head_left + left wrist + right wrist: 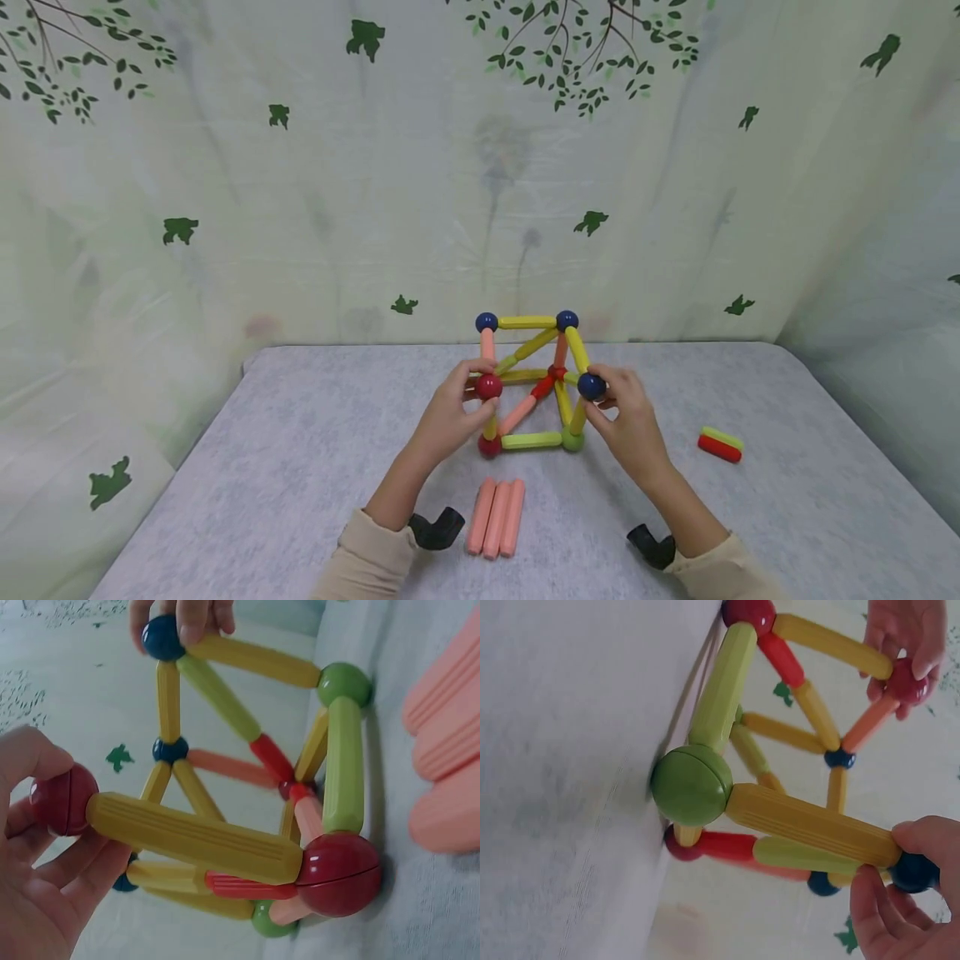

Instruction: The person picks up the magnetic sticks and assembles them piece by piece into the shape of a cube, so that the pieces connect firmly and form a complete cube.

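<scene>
Rod-and-ball frame [534,383] stands mid-table [300,433], light and likely to pull apart at joints. Left hand [450,417] pinches the red ball [488,386] at 9 o'clock; right hand [630,421] pinches the blue ball [591,386] at 3 o'clock.

Head view: from above, facing forward and down over the desk [300,467]. Wrist views: very close, tilted sideways, facing inward from left and right. Shared by all three: the rod-and-ball frame [534,383].
</scene>
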